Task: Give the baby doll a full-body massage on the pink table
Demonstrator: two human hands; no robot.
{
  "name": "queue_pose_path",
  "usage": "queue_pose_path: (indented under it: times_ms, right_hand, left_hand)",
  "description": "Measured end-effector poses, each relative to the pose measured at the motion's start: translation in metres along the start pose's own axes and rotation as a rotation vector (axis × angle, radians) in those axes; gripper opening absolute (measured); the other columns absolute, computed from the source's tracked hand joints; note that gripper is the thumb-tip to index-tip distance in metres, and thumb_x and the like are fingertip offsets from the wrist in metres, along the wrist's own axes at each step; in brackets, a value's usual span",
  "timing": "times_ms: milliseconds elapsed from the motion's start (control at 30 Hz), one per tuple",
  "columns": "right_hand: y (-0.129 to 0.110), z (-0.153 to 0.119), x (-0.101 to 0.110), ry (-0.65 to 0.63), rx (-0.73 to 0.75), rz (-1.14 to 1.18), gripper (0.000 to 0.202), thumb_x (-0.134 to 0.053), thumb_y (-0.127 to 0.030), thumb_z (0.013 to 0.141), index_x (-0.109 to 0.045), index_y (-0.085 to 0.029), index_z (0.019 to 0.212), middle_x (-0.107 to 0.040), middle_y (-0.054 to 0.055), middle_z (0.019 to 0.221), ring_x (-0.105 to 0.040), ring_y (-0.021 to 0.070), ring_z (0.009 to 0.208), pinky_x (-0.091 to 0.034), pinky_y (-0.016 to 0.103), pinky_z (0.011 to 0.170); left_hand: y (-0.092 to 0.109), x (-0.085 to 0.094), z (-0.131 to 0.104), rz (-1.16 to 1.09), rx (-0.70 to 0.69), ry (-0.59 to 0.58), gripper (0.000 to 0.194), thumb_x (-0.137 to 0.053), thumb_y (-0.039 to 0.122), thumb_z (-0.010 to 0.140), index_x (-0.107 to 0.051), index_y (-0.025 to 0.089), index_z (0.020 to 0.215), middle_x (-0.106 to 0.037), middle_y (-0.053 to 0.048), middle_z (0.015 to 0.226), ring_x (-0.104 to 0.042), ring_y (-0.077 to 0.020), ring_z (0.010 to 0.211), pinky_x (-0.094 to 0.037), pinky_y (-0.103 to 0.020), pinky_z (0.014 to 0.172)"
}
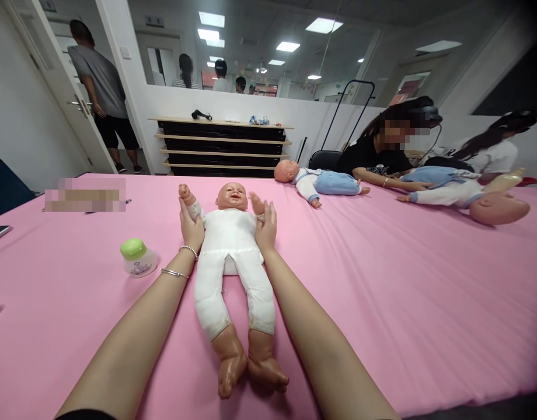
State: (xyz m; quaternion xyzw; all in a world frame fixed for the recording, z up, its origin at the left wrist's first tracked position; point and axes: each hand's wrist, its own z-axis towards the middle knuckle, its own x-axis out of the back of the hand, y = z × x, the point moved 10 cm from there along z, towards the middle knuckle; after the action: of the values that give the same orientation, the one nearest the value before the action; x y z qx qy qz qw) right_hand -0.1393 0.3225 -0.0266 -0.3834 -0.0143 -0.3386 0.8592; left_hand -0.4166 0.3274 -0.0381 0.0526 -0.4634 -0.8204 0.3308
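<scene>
A baby doll [232,256] is laid on its back on the pink table [382,291], feet nearest. Its arms are held, one by the left hand [190,224], one by the right hand [265,226]. The little bottle [138,258] could be knocked over by an elbow. More dolls are laid farther away.

The label on the green-capped bottle [138,258] is too small to read; no other text shows.

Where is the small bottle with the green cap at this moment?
In the head view, the bottle stands on the pink table, left of the doll in white and just beside the left hand's wrist.
</scene>
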Motion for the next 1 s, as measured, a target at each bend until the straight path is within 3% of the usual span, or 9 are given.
queue_pose_path:
  times_ms: [100, 233, 400, 700, 1000]
  right_hand:
    - [-0.020, -0.002, -0.017, -0.156, 0.172, -0.104, 0.047, -0.037, -0.012, 0.085, -0.050, -0.027, 0.128, -0.032, 0.005, 0.145, -0.036, 0.0201, 0.129, -0.034, 0.041, 0.105]
    - [-0.029, -0.003, -0.023, -0.210, 0.253, -0.210, 0.042, -0.041, -0.013, 0.087, -0.054, -0.031, 0.123, -0.038, 0.004, 0.142, -0.038, 0.0216, 0.128, -0.033, 0.043, 0.104]
    - [-0.029, -0.004, -0.026, -0.237, 0.263, -0.232, 0.038, -0.042, -0.014, 0.088, -0.059, -0.031, 0.118, -0.043, 0.005, 0.137, -0.038, 0.0214, 0.127, -0.031, 0.042, 0.105]
    - [-0.029, -0.003, -0.032, -0.249, 0.289, -0.213, 0.034, -0.045, -0.015, 0.087, -0.064, -0.031, 0.110, -0.051, 0.004, 0.128, -0.042, 0.0207, 0.122, -0.032, 0.042, 0.104]
    - [-0.027, -0.003, -0.030, -0.240, 0.274, -0.185, 0.038, -0.042, -0.011, 0.085, -0.063, -0.029, 0.111, -0.052, 0.004, 0.127, -0.043, 0.0205, 0.120, -0.032, 0.043, 0.104]
  left_hand:
    - [0.014, -0.009, -0.001, 0.048, -0.122, -0.057, 0.070, -0.044, 0.013, 0.081, -0.018, 0.021, 0.145, -0.038, -0.010, 0.140, -0.038, -0.0236, 0.127, -0.036, -0.040, 0.103]
    - [0.029, -0.024, -0.005, 0.108, -0.331, -0.145, 0.062, -0.038, 0.006, 0.079, -0.035, 0.022, 0.138, -0.044, -0.008, 0.135, -0.039, -0.0220, 0.124, -0.032, -0.040, 0.106]
    - [0.026, -0.031, -0.007, 0.263, -0.297, -0.200, 0.061, -0.035, 0.001, 0.077, -0.048, 0.026, 0.131, -0.046, -0.008, 0.131, -0.041, -0.0246, 0.120, -0.033, -0.043, 0.103]
    - [0.027, -0.039, -0.010, 0.443, -0.287, -0.288, 0.061, -0.037, 0.001, 0.079, -0.051, 0.035, 0.128, -0.047, -0.005, 0.131, -0.043, -0.0266, 0.113, -0.038, -0.045, 0.096]
    - [0.026, -0.040, -0.009, 0.425, -0.284, -0.292, 0.060, -0.037, 0.002, 0.077, -0.052, 0.033, 0.127, -0.049, -0.006, 0.128, -0.044, -0.0279, 0.111, -0.039, -0.046, 0.094]
